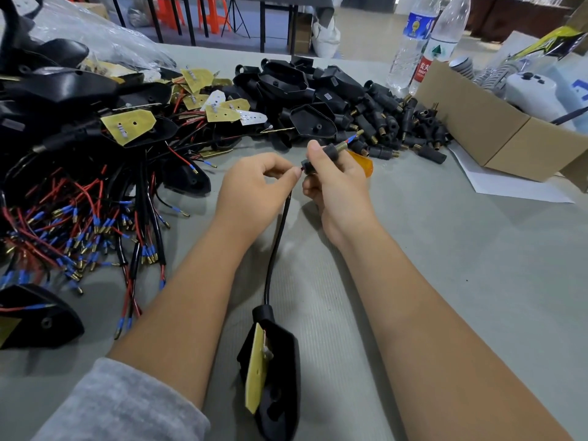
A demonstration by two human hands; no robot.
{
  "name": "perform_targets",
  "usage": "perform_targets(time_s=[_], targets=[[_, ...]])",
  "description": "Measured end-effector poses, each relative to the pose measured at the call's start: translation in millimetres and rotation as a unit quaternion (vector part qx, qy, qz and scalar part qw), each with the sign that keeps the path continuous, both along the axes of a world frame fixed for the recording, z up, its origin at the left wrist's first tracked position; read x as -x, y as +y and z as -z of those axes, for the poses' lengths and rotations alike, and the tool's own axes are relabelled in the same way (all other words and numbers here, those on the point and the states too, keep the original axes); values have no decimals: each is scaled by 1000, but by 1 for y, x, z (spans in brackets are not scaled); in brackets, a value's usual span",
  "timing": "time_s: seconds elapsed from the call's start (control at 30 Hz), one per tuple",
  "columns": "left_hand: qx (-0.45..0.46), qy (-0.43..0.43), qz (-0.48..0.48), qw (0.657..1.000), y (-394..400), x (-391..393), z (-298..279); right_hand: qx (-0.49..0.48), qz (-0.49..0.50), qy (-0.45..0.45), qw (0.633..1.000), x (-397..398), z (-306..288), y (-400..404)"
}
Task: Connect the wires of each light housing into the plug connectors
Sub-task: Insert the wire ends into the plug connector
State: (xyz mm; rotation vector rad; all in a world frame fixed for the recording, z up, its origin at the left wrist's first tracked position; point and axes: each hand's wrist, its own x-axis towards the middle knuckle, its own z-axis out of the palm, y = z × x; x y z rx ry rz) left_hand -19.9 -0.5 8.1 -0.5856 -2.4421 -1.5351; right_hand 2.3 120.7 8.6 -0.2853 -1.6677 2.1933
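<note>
While the right hand (337, 183) curls around a black plug connector (321, 155), the left hand (254, 186) pinches the cable (276, 246) at its base; its light housing (273, 377) lies on the surface (461, 265) between the forearms.

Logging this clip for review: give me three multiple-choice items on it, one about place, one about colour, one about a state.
1. Where does the light housing on the black cable lie?
A. between the forearms
B. inside the cardboard box
C. under the bottles

2. What colour is the board in that housing?
A. white
B. yellow
C. red

3. What is the right hand doing?
A. lying flat on the table
B. reaching for a bottle
C. holding a plug connector

Answers: 1 A, it rests on the table near the camera; 2 B, its yellow face shows; 3 C, the fingers curl round the connector.
</note>
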Motion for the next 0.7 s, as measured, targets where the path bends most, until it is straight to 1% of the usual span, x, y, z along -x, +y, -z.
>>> perform_targets(time_s=[0.07, 0.17, 0.27, 0.33, 0.43, 0.53, 0.6, 0.7], targets=[[30, -19, -3, 999, 0, 3, 2, 27, 7, 0, 1000, -1, -1, 1], [37, -45, 26, 998, -1, 5, 4, 70, 7, 0, 997, -1, -2, 3], [61, -48, 55, 995, -1, 3, 2, 100, 14, 3, 995, 0, -2, 4], [64, -49, 60, 995, 0, 1, 2, 102, 15, 2, 995, 0, -2, 4], [63, -40, 56, 996, -1, 0, 4, 83, 15, -9, 996, 0, -1, 5], [50, -8, 50, 997, -1, 1, 3, 40, 12, -14, 999, 0, -1, 5], [12, -24, 60, 998, -1, 0, 3, 6, 10, -18, 1000, 0, -1, 4], [-17, -55, 72, 996, -1, -1, 3, -30, -8, -21, 999, -1, -2, 3]])
